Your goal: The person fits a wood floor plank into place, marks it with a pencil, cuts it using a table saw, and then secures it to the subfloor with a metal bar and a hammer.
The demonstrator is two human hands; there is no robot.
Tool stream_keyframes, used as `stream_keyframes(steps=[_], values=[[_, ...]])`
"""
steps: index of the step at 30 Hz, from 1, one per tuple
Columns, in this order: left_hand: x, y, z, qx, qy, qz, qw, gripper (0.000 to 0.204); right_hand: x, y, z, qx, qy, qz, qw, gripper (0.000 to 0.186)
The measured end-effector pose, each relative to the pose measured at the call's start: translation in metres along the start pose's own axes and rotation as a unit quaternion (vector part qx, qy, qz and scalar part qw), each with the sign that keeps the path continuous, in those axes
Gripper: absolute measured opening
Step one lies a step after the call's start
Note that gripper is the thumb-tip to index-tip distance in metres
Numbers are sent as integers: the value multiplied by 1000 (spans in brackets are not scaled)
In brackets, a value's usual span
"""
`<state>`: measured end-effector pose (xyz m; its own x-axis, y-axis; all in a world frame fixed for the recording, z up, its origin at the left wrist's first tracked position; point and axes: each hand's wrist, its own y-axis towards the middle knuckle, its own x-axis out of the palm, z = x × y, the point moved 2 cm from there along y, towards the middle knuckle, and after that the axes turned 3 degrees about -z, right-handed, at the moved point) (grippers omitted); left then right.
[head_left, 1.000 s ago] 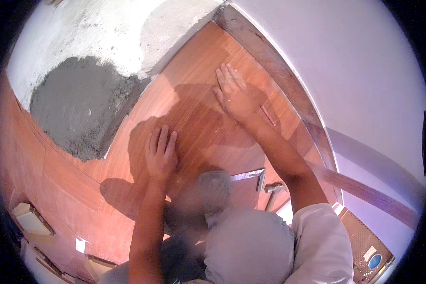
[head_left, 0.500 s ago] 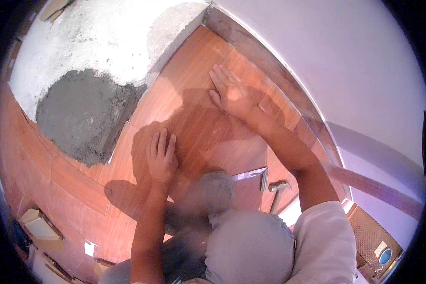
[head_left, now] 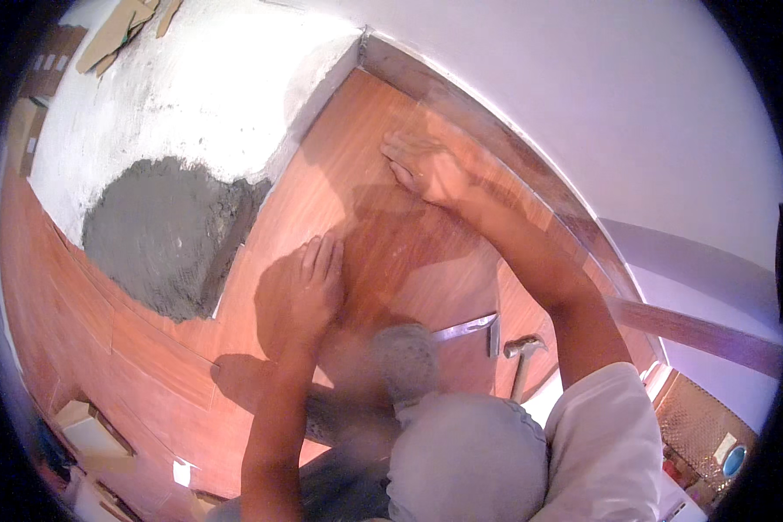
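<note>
My left hand (head_left: pixel 317 287) lies palm down with fingers extended on the reddish wood-look floor planks (head_left: pixel 391 261), right of a dark wet cement patch (head_left: pixel 161 235). My right hand (head_left: pixel 426 174), slightly blurred, is spread on the planks farther up, beside the narrow board strip (head_left: pixel 461 113) along the wall's foot. Neither hand appears to hold anything. Below my right forearm lie a bent metal bar (head_left: pixel 465 329) and a hammer (head_left: pixel 522 352). Their lower parts are partly hidden by my leg and clothing.
A whitish, rough concrete surface (head_left: pixel 183 78) borders the planks at upper left, with cardboard scraps (head_left: pixel 113 39) on it. A pale wall (head_left: pixel 635 122) curves along the right. An open box (head_left: pixel 91 431) lies at lower left, and a perforated brown board (head_left: pixel 687 418) at lower right.
Both hands have stayed on the planks; my left has shifted slightly right and my right slightly toward the left. The view has shifted, bringing more cardboard at upper left into sight.
</note>
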<state>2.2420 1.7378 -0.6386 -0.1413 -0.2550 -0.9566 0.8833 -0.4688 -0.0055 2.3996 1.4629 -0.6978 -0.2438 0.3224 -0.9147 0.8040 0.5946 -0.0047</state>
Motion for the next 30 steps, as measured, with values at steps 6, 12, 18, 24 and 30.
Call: stream_keyframes(steps=[6, 12, 18, 24, 30], values=[[56, 41, -2, -27, -51, 10, 998, 54, 2, -11, -16, -17, -41, 72, 996, 53], [69, 48, 9, -66, -63, -10, 996, 58, 14, -14, -7, 36, -64, 58, 996, 69], [77, 44, 10, -62, -17, 4, 998, 59, 10, -10, -9, 39, -48, 13, 998, 71], [76, 45, 5, -48, -25, 16, 998, 61, 7, -9, -10, 44, -23, 16, 999, 72], [69, 55, 8, -45, -55, 20, 997, 62, 16, -13, -2, 16, -19, 73, 997, 71]])
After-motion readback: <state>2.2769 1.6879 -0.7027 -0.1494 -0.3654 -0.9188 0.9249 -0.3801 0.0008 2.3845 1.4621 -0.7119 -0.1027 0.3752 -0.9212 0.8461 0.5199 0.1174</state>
